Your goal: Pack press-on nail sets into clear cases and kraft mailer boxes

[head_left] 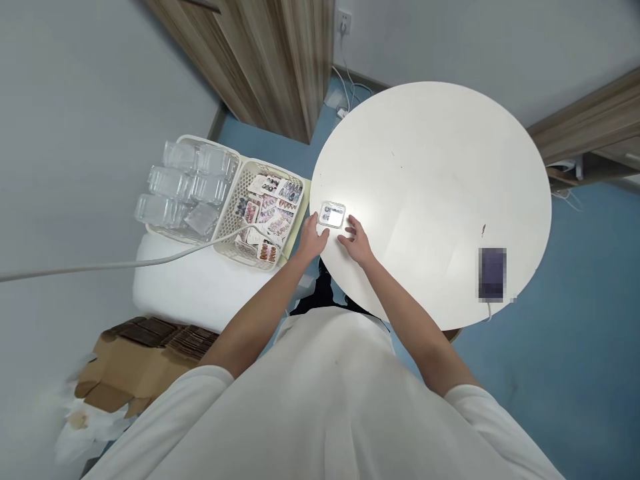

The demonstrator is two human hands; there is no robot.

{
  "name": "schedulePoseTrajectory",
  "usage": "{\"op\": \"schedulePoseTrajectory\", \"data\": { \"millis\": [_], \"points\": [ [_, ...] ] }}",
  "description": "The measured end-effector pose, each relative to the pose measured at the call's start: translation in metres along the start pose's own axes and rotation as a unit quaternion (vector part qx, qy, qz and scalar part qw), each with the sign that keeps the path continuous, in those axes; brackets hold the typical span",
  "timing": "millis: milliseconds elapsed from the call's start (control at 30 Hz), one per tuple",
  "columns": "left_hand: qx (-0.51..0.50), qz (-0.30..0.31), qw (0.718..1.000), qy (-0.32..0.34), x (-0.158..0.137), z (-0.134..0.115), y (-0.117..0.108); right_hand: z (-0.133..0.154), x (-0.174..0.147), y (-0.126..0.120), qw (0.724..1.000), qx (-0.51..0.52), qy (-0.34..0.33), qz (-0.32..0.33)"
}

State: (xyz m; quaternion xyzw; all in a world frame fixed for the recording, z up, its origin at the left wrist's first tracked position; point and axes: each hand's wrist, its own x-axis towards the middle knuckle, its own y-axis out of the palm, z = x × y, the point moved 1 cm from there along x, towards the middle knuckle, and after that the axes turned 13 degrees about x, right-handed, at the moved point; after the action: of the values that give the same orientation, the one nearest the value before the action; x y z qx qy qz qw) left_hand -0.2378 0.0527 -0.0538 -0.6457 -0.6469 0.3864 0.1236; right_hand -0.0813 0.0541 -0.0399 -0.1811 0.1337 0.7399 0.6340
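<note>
A small transparent plastic box (332, 215) lies flat near the left edge of the round white table (430, 153). Inside it shows a pale card with dark, shiny pieces that look like press-on nails. At the box's lower left corner is my left hand (312, 240), its thumb and fingers apart, with the fingertips at or touching the box's side. Just right of the box, my right hand (358, 243) hovers over or rests on the tabletop, fingers spread and curved, holding nothing. A narrow gap separates its fingertips from the box.
To the left, one white basket (235, 233) holds several cards of press-on nails; another holds stacked transparent boxes (170, 181). A white cable (125, 263) crosses in front of them. A blurred dark device (493, 273) lies at the table's right. Folded cardboard (135, 360) sits lower left.
</note>
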Motion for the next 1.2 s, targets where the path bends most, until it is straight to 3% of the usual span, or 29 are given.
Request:
{"op": "schedulePoseTrajectory", "data": {
  "millis": [167, 300, 433, 633, 867, 1000, 1200],
  "points": [
    [-0.007, 0.022, 1.000, 0.010, -0.004, 0.000, 0.005, -0.009, 0.003, 0.006, 1.000, -0.003, -0.008, 0.016],
    [-0.012, 0.026, 0.999, 0.016, -0.013, -0.004, 0.011, -0.016, -0.004, -0.004, 1.000, 0.016, -0.013, 0.013],
    [-0.027, 0.030, 0.998, 0.042, -0.035, -0.019, 0.028, -0.021, -0.025, -0.030, 0.999, 0.025, -0.025, -0.004],
    [-0.030, 0.050, 0.993, 0.104, -0.079, -0.059, 0.068, -0.032, -0.078, -0.091, 0.995, 0.046, -0.069, -0.063],
    [-0.011, 0.073, 0.986, 0.148, -0.123, -0.089, 0.121, -0.069, -0.140, -0.162, 0.988, 0.019, -0.086, -0.124],
    [0.020, 0.085, 0.983, 0.164, -0.142, -0.088, 0.140, -0.090, -0.159, -0.179, 0.986, -0.033, -0.110, -0.117],
    [0.068, 0.079, 0.980, 0.167, -0.157, -0.084, 0.149, -0.104, -0.170, -0.177, 0.980, -0.122, -0.119, -0.104]
  ]
}}
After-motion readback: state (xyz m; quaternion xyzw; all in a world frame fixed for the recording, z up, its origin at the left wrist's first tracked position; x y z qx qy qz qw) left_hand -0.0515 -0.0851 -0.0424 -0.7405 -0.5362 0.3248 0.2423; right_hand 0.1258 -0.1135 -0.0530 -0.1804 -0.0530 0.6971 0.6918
